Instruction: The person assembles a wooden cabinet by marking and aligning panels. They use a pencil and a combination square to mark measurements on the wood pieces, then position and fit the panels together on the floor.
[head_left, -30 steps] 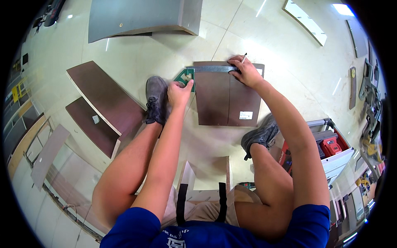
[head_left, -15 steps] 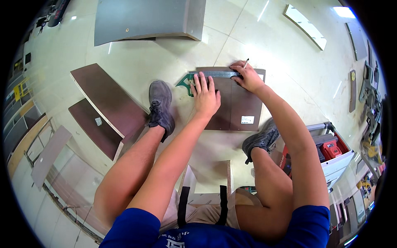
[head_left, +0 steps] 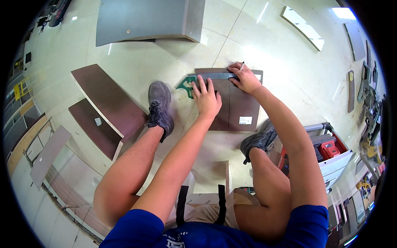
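Note:
A brown board (head_left: pixel 243 99) with a white label lies flat on the floor between my shoes. Along its far edge rests a combination square, with a green head (head_left: pixel 191 87) at the left and a steel blade (head_left: pixel 221 76) running right. My left hand (head_left: pixel 208 101) lies on the board with fingers spread, the fingertips touching the square near its head. My right hand (head_left: pixel 247 79) is closed at the blade's right end, the fingers bent over the board's far edge. A thin white pen (head_left: pixel 242 65) with a dark tip sticks up from these fingers.
Two dark red-brown panels (head_left: pixel 105 97) lean together left of my left shoe (head_left: pixel 159 103). A large grey cabinet piece (head_left: pixel 142 20) stands ahead. A toolbox (head_left: pixel 339 155) with red tools is beside my right leg. A white strip (head_left: pixel 304 29) lies at the far right.
My left hand's fingers have shifted slightly on the square. My right hand has moved a little left, and the pen it holds leans differently. The view has shifted slightly.

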`<state>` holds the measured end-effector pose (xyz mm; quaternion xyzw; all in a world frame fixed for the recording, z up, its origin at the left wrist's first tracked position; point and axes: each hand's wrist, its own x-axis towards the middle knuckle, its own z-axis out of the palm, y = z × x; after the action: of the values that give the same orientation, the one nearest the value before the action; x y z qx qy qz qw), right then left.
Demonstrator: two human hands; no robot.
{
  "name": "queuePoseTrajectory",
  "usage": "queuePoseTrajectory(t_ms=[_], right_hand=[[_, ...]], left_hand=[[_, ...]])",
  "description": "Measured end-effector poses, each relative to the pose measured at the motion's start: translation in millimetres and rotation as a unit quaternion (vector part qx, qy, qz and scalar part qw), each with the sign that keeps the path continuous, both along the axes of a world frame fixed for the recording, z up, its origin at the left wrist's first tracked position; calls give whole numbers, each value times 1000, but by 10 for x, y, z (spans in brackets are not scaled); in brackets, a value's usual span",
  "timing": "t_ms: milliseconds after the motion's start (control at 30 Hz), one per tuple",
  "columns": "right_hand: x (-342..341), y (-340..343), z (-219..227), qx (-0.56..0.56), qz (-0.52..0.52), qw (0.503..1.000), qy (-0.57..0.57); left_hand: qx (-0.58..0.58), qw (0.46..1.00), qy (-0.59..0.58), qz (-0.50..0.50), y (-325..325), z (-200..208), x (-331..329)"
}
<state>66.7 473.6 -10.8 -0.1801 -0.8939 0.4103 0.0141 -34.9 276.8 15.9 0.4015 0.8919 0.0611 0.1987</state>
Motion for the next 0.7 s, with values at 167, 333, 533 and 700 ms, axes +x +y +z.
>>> queuePoseTrajectory(t_ms=[167, 333, 533, 700], right_hand=[[29, -4, -3, 11, -8, 1000, 6], [0, -52, 62, 68, -12, 998, -4], [50, 9, -60, 17, -53, 998, 36], [328, 113, 164, -37, -262, 964, -21]], left_hand=[[11, 999, -25, 19, 42, 28, -14], [8, 999, -11, 35, 77, 14, 29], [-23, 999, -8, 34, 205, 58, 89], [-27, 999, -2, 31, 170, 19, 84]])
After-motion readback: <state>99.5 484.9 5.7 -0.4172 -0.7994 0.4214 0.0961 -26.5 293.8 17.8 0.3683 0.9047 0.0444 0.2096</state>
